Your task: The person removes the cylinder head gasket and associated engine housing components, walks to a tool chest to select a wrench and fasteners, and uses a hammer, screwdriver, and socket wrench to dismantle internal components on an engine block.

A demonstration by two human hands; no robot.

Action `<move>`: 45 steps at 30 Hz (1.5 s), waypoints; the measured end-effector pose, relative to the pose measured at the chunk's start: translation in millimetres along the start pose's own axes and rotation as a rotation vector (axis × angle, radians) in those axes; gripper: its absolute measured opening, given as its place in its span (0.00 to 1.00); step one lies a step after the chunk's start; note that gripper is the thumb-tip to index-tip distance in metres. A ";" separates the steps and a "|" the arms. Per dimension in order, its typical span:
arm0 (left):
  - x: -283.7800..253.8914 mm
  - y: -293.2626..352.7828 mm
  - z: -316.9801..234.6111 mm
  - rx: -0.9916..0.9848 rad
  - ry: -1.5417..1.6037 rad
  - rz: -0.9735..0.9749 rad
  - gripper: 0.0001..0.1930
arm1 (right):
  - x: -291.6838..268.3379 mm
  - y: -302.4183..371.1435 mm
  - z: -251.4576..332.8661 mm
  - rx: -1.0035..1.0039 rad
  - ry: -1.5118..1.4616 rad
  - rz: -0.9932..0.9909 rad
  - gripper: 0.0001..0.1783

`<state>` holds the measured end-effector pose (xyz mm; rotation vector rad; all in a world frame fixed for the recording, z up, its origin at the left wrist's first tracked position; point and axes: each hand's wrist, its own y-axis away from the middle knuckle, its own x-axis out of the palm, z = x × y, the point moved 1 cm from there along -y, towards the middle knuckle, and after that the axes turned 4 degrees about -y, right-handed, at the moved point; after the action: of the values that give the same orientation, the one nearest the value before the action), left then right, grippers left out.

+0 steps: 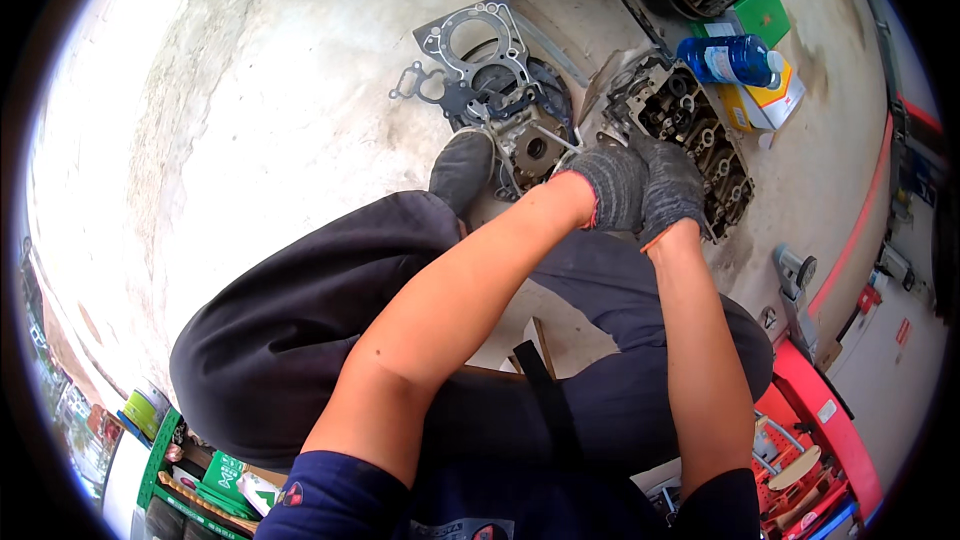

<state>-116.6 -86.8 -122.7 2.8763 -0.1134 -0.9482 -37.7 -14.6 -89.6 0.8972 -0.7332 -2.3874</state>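
Observation:
Both my hands wear dark grey knitted gloves and come together at the left side of a cylinder head (pixel 715 155), which lies on the floor with its valve-train side up. My left hand (pixel 612 185) is closed, its fingertips hidden. A thin metal rod (pixel 556 137) runs up to its edge; whether the hand holds it is unclear. Pressed beside it, my right hand (pixel 670 183) is curled against the cylinder head, and whatever it grips is hidden. Just left of my hands sits a metal housing (pixel 535 148) with a round bore.
Beyond the housing lie gaskets (pixel 480 35). At the far right are a blue bottle (pixel 730 61), a yellow-and-white box (pixel 765 100), a green box (pixel 762 15) and a black open case (pixel 690 5). My shoe (pixel 463 168) is close to the housing. A red tray (pixel 810 440) of tools stands at lower right.

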 end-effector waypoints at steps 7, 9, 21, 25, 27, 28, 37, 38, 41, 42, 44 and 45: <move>-11.3 -23.0 52.6 0.300 0.093 0.044 0.20 | 20.1 -21.5 40.1 0.036 0.105 0.135 0.12; -11.9 -20.6 57.3 0.295 0.116 -0.054 0.20 | 26.0 -23.5 59.8 -0.292 0.762 0.179 0.13; 71.2 -6.4 32.9 -0.057 0.619 -0.820 0.22 | 31.1 -5.0 77.2 -1.240 0.846 0.454 0.09; 70.5 0.8 46.0 0.074 1.409 -0.979 0.23 | 65.8 -4.7 98.6 -1.348 0.969 0.534 0.10; 47.2 9.4 52.5 0.020 1.208 -0.850 0.21 | 67.4 -8.6 90.9 -1.204 0.902 0.370 0.10; 34.2 10.0 53.2 -0.073 0.692 -0.621 0.19 | 62.7 -10.5 81.6 -1.101 0.864 0.283 0.10; 15.3 -13.7 42.9 0.042 0.139 -0.131 0.17 | 13.6 -13.7 27.0 -0.518 0.630 0.099 0.11; 18.7 -10.6 43.5 0.042 0.147 -0.096 0.17 | 15.9 -12.8 32.0 -0.566 0.431 0.086 0.10; 17.4 -6.2 40.4 -0.071 0.166 -0.487 0.20 | 20.6 -16.0 48.7 -0.966 0.629 0.092 0.07; 15.8 -6.6 37.9 -0.067 0.165 -0.494 0.20 | 19.3 -16.0 50.9 -1.072 0.698 0.112 0.07; 15.8 -9.6 31.9 -0.209 0.099 -0.331 0.23 | 15.0 -14.5 51.5 -1.139 0.761 0.128 0.07; 15.6 -9.0 28.1 -0.187 0.211 -0.453 0.24 | 12.2 -12.3 50.7 -1.139 0.784 0.093 0.07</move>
<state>-120.5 -81.8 -155.4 2.8490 0.6320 -0.6554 -84.4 2.9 -70.2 1.0423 0.7896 -1.6590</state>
